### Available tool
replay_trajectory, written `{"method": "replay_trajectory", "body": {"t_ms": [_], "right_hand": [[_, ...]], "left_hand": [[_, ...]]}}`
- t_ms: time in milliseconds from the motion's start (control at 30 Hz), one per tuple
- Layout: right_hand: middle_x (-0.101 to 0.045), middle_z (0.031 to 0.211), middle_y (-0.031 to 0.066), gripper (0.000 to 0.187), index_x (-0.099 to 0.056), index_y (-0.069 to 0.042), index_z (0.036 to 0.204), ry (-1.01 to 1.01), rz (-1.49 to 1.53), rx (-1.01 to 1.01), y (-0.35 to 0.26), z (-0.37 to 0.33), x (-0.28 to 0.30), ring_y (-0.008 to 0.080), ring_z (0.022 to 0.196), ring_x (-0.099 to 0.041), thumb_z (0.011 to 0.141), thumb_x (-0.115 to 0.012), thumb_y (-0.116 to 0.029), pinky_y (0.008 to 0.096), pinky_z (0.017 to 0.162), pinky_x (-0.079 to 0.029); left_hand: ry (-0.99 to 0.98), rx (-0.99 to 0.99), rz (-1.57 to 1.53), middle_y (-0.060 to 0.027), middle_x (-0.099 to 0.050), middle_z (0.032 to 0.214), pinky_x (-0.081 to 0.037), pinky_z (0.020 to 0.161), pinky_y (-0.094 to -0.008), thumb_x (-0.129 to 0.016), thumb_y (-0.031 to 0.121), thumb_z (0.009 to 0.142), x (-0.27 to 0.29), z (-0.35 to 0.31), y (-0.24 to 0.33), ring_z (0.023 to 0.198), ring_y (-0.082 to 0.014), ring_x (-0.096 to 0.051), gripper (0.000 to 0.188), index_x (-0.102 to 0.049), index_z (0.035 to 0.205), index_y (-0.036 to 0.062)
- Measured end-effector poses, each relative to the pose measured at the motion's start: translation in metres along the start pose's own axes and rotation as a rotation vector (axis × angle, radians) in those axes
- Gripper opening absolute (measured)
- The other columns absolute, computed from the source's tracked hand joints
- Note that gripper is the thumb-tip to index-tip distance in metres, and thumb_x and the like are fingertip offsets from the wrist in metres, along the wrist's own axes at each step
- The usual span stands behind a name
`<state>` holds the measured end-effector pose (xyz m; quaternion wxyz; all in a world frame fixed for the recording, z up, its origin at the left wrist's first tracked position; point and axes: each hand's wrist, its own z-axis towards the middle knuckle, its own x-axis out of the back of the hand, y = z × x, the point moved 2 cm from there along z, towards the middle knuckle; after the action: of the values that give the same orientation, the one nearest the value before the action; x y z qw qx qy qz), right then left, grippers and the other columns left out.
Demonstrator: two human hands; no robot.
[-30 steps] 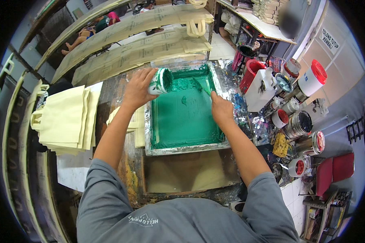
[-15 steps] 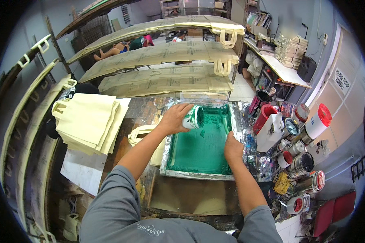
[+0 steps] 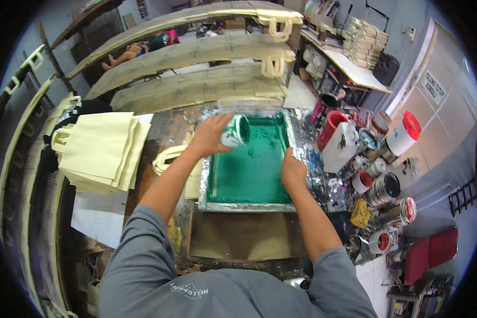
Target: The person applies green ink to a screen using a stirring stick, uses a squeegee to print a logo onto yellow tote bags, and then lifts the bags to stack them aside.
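My left hand [image 3: 211, 135] is wrapped round a white tub [image 3: 232, 132] smeared with green ink. It holds the tub tipped on its side, mouth to the right, over the far left part of a screen-printing frame [image 3: 249, 207]. Green ink [image 3: 249, 175] covers the mesh inside the frame, thicker toward the far end. At the frame's right rail, my right hand [image 3: 293, 170] is closed on the edge, its thumb upward and its other fingers mostly hidden. A cream tote bag [image 3: 193, 180] lies partly under the frame's left side, with its handle showing.
A stack of cream bags [image 3: 98, 151] sits on the left of the stained table [image 3: 164, 130]. Racks of printed bags [image 3: 196, 87] stand beyond and left. Ink pots, a white jerrycan [image 3: 338, 148] and a yellow sponge [image 3: 360, 213] crowd the right. Someone's bare legs [image 3: 123, 56] show behind the racks.
The whole view has shifted, so the table and frame sit higher and further left in the picture. Both hands keep nearly the same places on the tub and frame.
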<state>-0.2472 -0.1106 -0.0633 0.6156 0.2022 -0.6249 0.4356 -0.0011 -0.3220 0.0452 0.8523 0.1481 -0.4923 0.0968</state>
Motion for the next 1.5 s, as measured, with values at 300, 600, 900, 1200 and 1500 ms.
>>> {"method": "replay_trajectory", "body": {"t_ms": [300,600,900,1200,1500], "right_hand": [[-0.076,0.081,0.0183,0.020,-0.052,-0.003,0.122,0.028,-0.141,0.031,-0.010,-0.004,0.010,0.0364,0.076,-0.078,0.105,-0.049,-0.012,0.0481,0.065,-0.061],[-0.076,0.084,0.0236,0.019,-0.051,-0.004,0.118,0.062,-0.002,-0.043,-0.008,-0.006,0.023,0.0427,0.080,-0.077,0.107,-0.052,-0.019,0.0556,0.072,-0.059],[-0.073,0.082,0.0272,0.027,-0.048,-0.003,0.116,0.138,0.195,-0.016,-0.014,-0.006,0.042,0.0486,0.078,-0.073,0.109,-0.052,-0.028,0.0602,0.074,-0.056],[-0.073,0.089,0.0291,0.025,-0.050,-0.001,0.114,0.186,0.341,-0.059,-0.031,-0.004,0.051,0.0497,0.085,-0.073,0.107,-0.054,-0.025,0.0610,0.077,-0.055],[-0.073,0.089,0.0290,0.025,-0.054,0.000,0.111,0.225,0.358,-0.105,-0.022,-0.008,0.056,0.0499,0.086,-0.073,0.107,-0.055,-0.024,0.0606,0.078,-0.055]], "left_hand": [[-0.027,0.008,-0.036,-0.0198,-0.061,0.139,-0.050,0.108,-0.0492,-0.097,0.033,0.059,-0.004,0.008,0.011,0.128,-0.0415,-0.060,0.107,-0.048,0.152,0.0115],[-0.037,0.026,-0.063,-0.0200,-0.062,0.139,-0.050,0.107,-0.0498,-0.096,0.034,0.060,-0.006,0.008,0.018,0.127,-0.0420,-0.060,0.105,-0.050,0.151,0.0097],[0.028,-0.043,-0.131,-0.0195,-0.060,0.144,-0.048,0.110,-0.0499,-0.094,0.034,0.061,-0.027,0.027,0.045,0.130,-0.0408,-0.058,0.104,-0.050,0.152,0.0099],[0.055,-0.028,-0.071,-0.0159,-0.060,0.142,-0.049,0.108,-0.0483,-0.097,0.036,0.057,-0.062,0.046,0.060,0.128,-0.0395,-0.059,0.109,-0.050,0.152,0.0094],[-0.047,-0.004,0.003,-0.0128,-0.061,0.137,-0.050,0.105,-0.0470,-0.098,0.039,0.056,-0.067,0.062,0.071,0.122,-0.0357,-0.061,0.112,-0.049,0.153,0.0123]]}}
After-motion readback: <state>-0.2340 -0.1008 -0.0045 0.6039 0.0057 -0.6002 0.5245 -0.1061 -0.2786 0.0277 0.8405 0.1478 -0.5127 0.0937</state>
